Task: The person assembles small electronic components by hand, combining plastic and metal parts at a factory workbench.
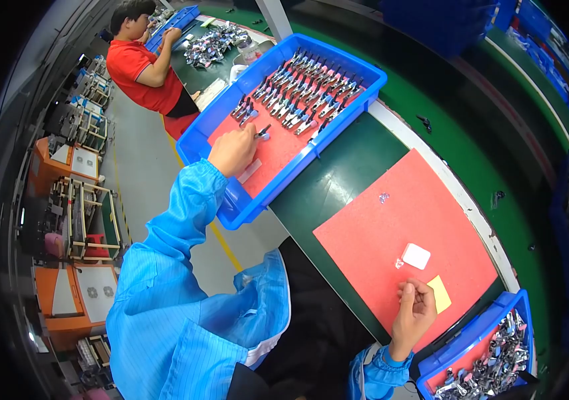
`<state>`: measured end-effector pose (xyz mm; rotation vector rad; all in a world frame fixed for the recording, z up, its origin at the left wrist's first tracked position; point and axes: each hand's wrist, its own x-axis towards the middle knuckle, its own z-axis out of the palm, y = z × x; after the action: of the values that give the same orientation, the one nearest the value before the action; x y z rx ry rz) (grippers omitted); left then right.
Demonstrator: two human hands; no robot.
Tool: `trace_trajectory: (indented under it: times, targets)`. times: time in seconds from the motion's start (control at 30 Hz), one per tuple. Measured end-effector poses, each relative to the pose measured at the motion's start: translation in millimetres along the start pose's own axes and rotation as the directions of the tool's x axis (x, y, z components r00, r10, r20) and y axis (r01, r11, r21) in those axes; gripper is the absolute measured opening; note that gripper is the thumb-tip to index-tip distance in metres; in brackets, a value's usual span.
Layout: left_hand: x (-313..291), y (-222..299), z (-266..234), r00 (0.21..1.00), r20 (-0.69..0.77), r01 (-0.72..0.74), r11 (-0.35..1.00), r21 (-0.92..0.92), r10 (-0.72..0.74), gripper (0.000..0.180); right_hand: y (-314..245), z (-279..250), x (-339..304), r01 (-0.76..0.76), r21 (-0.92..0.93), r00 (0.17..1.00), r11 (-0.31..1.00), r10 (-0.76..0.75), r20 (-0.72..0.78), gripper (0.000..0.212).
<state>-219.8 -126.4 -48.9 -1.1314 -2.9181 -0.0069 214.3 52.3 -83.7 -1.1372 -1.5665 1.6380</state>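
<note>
My left hand (234, 151) reaches into a blue plastic tray (208, 135). Its fingers are closed on a small spring clip (262, 133) with a dark tip, just above the red lining. Rows of similar metal clips (298, 100), with black, pink and blue parts, lie across the tray's far portion. My right hand (415, 315) is over a red sheet (391, 220), beside a yellow paper square (440, 294). Its fingers are curled with thumb and forefinger close together; whatever they hold, if anything, cannot be made out. A white rounded block (416, 256) and a small clear piece (399, 263) lie just beyond it.
A second blue tray (424, 377) at the lower right holds a loose heap of clips (491, 363). A small bluish piece (384, 198) lies on the red sheet. Past the left tray, a person in red (141, 73) works by another clip pile (214, 45) on the green bench (338, 173).
</note>
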Motion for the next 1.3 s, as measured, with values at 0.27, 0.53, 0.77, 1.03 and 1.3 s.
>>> trace_trajectory:
  times: [0.27,0.53,0.77,1.03,1.3]
  targets:
    - [23.8,-17.4,-9.5,0.997,0.079,0.024,0.999,-0.030,-0.022,0.023,1.0,0.9,3.1,-0.012,-0.054,1.000,0.998,0.012,0.001,0.016]
    - [40.6,-12.6,-6.8,0.991,0.055,0.117,0.993,0.022,-0.118,0.027,3.7,-5.3,3.0,-0.025,-0.059,1.000,0.998,0.025,0.005,0.016]
    - [27.9,20.1,-48.1,0.968,-0.237,-0.100,0.992,-0.076,0.080,0.025,7.4,-1.3,6.4,0.038,-0.098,0.998,0.994,-0.033,0.049,0.015]
    - [25.6,220.0,-114.3,0.663,-0.138,-0.686,0.524,-0.505,0.735,0.019,4.7,-3.4,7.5,0.145,-0.176,0.987,0.974,-0.154,-0.040,0.010]
    - [67.3,389.2,4.2,0.509,-0.406,-0.853,0.506,-0.124,0.759,0.034,9.1,-1.8,9.2,0.273,-0.212,0.956,0.939,-0.288,-0.048,0.010]
